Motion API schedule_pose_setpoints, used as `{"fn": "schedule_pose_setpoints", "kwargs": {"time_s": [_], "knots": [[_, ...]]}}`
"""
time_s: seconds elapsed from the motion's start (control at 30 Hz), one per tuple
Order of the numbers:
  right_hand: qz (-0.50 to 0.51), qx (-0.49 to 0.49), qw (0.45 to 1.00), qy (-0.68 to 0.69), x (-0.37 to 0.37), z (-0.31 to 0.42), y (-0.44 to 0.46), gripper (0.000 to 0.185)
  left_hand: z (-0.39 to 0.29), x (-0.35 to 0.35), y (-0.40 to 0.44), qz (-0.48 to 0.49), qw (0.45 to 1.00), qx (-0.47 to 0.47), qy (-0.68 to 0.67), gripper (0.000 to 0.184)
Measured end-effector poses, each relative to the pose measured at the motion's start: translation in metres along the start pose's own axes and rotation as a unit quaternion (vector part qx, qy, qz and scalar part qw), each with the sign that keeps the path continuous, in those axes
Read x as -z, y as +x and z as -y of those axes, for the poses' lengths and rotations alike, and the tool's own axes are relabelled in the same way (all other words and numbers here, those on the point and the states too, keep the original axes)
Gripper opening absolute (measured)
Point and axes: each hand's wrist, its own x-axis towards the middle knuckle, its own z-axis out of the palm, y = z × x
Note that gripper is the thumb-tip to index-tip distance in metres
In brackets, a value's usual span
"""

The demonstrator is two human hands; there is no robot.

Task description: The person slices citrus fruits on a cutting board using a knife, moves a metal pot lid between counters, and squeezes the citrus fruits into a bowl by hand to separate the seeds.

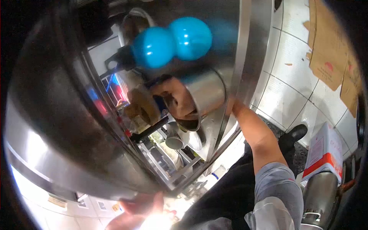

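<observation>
My right arm reaches up to the steel edge, where part of my right hand [233,106] shows; its fingers cannot be made out. Beside it, a shiny metal container [211,92] lies on its side. A blurred skin-toned shape at the container's left end is unclear. Two glossy blue rounded objects [154,46] [190,38] are above the container. At the bottom left, my left hand [140,211] is blurred by glare beside the steel surface, its fingers apart and nothing visible in them.
A large curved steel surface [50,115] fills the left. Below the metal container is a small metal cup [174,141]. Flattened cardboard [331,50] lies on white floor tiles [283,92] at the right. A red-and-white box [324,151] stands by a metal canister [320,197].
</observation>
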Motion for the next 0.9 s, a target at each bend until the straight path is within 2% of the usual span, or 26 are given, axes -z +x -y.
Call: {"fn": "schedule_pose_setpoints", "kwargs": {"time_s": [0.07,0.13,0.2,0.27,0.3,0.33,0.4,0.47,0.53,0.63,0.67,0.87,0.9], "knots": [[-0.011,-0.021,0.998,0.051,0.014,-0.008,-0.011,0.040,-0.001,-0.010,0.016,0.005,1.000,-0.012,-0.001,0.122],[-0.106,-0.076,0.978,0.166,0.035,-0.015,-0.018,0.040,-0.003,-0.014,0.020,0.007,1.000,-0.019,0.011,0.122],[-0.287,-0.153,0.896,0.302,0.073,-0.014,-0.025,0.040,0.001,-0.015,0.015,-0.011,0.998,-0.007,0.056,0.121],[-0.465,-0.217,0.792,0.330,0.143,0.015,-0.038,0.040,0.002,-0.016,0.021,-0.024,0.996,-0.026,0.082,0.117],[-0.521,-0.172,0.730,0.407,0.172,0.024,-0.045,0.040,0.002,-0.017,0.024,-0.031,0.994,-0.035,0.096,0.115],[-0.571,-0.143,0.727,0.353,0.206,0.044,-0.055,0.043,0.005,-0.019,0.024,-0.030,0.996,-0.038,0.073,0.114],[-0.624,0.015,0.757,0.192,0.258,0.075,-0.061,0.051,0.005,-0.021,0.033,-0.036,0.996,-0.057,0.059,0.110],[-0.577,0.078,0.805,0.113,0.302,0.116,-0.058,0.063,0.009,-0.025,0.036,-0.054,0.994,-0.077,0.051,0.107],[-0.482,0.143,0.864,0.037,0.334,0.140,-0.043,0.072,0.006,-0.031,0.044,-0.077,0.992,-0.094,0.027,0.104],[-0.352,0.103,0.921,-0.133,0.344,0.147,-0.019,0.091,-0.008,-0.035,0.064,-0.074,0.990,-0.115,-0.013,0.103],[-0.309,0.077,0.933,-0.166,0.346,0.148,-0.015,0.096,-0.017,-0.033,0.069,-0.069,0.992,-0.107,0.020,0.105],[-0.288,0.101,0.929,-0.209,0.342,0.149,0.023,0.091,-0.013,-0.033,0.067,-0.070,0.991,-0.111,0.024,0.103],[-0.316,0.111,0.920,-0.205,0.346,0.146,0.030,0.089,-0.014,-0.033,0.068,-0.072,0.991,-0.111,0.029,0.103]]}}
